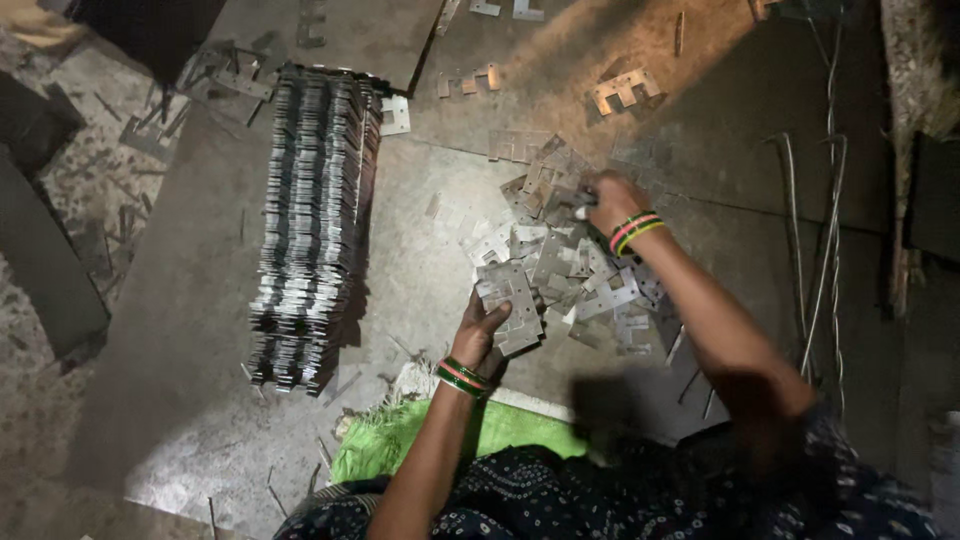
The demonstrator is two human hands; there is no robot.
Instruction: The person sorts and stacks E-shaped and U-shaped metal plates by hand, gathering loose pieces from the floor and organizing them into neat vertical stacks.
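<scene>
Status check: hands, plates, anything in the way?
Left hand holds a small stack of metal plates. Right hand reaches into loose plate pile. Stacked rows clear, left.

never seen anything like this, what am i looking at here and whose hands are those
This is one picture from a camera worn on a person's head, looking down at their own two bare hands; there is no machine. The person sits on the floor, which is covered with flat metal sheeting. In front of them lies a loose pile of small flat metal plates with notches cut in them. The left hand holds a small bundle of plates in its grip. The right hand reaches into the far side of the pile, touching plates there. To the left stands a long neat stack of the same plates, set on edge. A green cloth lies by the person's lap.
</scene>
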